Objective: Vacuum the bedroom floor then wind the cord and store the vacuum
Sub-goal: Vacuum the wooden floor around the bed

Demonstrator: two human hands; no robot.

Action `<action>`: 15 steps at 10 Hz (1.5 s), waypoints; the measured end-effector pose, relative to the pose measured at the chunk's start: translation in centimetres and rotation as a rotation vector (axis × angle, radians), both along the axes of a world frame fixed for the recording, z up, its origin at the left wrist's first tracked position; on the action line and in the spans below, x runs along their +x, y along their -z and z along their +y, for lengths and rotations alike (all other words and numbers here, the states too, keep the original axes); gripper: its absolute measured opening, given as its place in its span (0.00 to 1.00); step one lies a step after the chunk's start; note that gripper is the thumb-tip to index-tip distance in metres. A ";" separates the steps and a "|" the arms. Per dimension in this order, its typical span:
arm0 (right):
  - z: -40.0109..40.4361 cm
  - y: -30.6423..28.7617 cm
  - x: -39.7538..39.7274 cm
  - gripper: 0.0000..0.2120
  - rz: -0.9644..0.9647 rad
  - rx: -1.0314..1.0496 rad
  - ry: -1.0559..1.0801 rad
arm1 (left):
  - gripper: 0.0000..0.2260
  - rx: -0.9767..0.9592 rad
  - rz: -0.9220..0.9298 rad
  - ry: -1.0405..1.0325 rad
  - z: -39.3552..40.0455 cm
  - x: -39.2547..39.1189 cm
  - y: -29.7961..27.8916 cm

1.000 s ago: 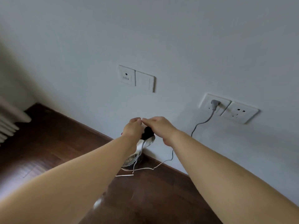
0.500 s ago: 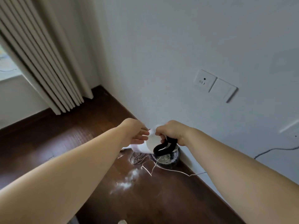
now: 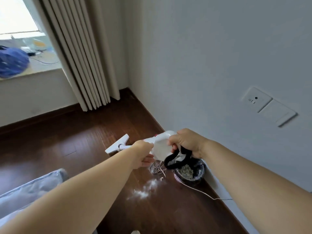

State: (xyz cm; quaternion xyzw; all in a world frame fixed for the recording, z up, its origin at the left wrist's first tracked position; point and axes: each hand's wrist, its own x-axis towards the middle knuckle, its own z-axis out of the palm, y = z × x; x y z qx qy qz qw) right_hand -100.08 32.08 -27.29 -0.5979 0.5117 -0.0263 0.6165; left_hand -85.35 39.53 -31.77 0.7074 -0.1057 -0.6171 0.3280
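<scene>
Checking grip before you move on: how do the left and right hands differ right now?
The left hand holds the white vacuum body from the side; the right hand grips its top with a black strap looping below. The right sits nearer the wall. Both hold the vacuum.

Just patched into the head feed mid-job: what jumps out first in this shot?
Both hands meet at centre on the white vacuum: the right hand grips its handle with a black strap hanging below, and the left hand holds the body. Just under them, white powder is scattered on the dark wood floor. A thin white cord trails right along the baseboard.
</scene>
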 end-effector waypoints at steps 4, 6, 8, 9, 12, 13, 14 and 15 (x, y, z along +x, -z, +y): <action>0.8 8.7 1.4 0.05 0.094 0.724 -0.160 | 0.28 0.344 0.116 -0.106 2.7 -1.4 7.2; 0.9 11.0 2.1 0.03 0.099 0.665 -0.182 | 0.36 0.359 0.195 -0.235 1.3 -2.4 9.4; -0.1 10.0 2.6 0.02 0.085 0.575 -0.328 | 0.24 0.258 0.194 -0.376 0.6 -1.6 9.8; -1.2 9.6 3.3 0.14 0.153 0.466 -0.473 | 0.13 0.184 0.157 -0.426 -0.1 -1.6 8.6; -3.6 7.8 7.4 0.23 0.191 0.264 -0.573 | 0.30 0.280 0.137 -0.482 -1.8 1.5 8.0; -3.9 7.7 8.3 0.18 0.150 0.311 -0.552 | 0.26 0.182 0.178 -0.521 -1.5 1.7 6.6; -3.6 7.5 9.5 0.24 0.231 0.312 -0.642 | 0.25 0.191 0.181 -0.529 -1.9 3.5 8.1; -3.1 7.7 11.5 0.23 0.261 0.303 -0.570 | 0.18 0.169 0.198 -0.514 -1.7 5.3 6.8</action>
